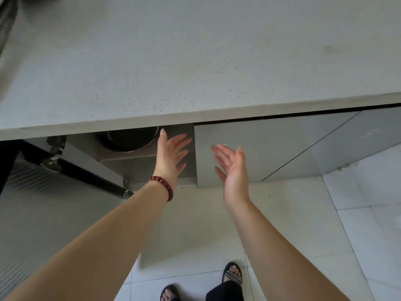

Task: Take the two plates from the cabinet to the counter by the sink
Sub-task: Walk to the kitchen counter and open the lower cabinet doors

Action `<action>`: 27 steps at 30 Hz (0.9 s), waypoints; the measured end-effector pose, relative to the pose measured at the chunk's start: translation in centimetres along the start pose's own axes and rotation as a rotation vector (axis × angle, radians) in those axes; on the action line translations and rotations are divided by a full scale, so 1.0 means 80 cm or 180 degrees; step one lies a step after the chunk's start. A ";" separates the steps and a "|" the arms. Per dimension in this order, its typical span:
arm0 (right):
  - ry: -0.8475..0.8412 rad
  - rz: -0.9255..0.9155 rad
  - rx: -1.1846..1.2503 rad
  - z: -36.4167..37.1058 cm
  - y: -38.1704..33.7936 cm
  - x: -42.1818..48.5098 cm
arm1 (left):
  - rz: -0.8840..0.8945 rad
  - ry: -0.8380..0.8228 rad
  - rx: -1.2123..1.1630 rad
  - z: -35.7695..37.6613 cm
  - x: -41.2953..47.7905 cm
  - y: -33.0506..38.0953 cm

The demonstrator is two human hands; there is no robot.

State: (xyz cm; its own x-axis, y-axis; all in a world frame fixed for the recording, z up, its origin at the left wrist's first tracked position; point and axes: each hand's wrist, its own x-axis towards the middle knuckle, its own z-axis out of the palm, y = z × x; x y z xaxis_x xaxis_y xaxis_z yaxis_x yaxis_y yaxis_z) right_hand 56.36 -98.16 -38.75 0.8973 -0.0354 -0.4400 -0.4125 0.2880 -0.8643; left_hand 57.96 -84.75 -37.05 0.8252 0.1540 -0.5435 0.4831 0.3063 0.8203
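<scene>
Head view: both hands are pointing toward the open cabinet under the worktop. The left hand, wearing a red bead bracelet, is hanging at the opening's right edge and is the nearer one. The right hand is hovering before the closed door. All fingers are lying spread and loose, holding nothing. No plates are showing; only a dark round vessel is peeking out, so the plates are probably sitting deeper inside, ahead and left of the fingers.
</scene>
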 end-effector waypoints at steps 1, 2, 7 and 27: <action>0.0036 -0.0045 0.0002 0.003 0.002 0.002 | 0.0003 -0.0012 0.0038 0.002 0.005 0.001; 0.0074 -0.0086 0.0007 0.006 0.004 0.004 | -0.0001 -0.0024 0.0064 0.003 0.009 0.003; 0.0189 -0.0177 0.0016 0.021 0.008 0.007 | -0.0108 -0.0183 0.0031 0.010 0.022 0.008; 0.0740 -0.0160 0.0287 -0.028 0.037 -0.101 | -0.0208 -0.0551 0.0787 0.003 -0.073 -0.052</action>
State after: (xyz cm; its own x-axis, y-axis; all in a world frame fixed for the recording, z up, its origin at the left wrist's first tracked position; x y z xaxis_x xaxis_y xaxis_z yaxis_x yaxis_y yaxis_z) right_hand 47.58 -99.14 -38.30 0.8517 -0.2680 -0.4503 -0.3432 0.3641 -0.8658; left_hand 51.20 -87.16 -37.26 0.8173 -0.0273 -0.5756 0.5760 0.0692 0.8145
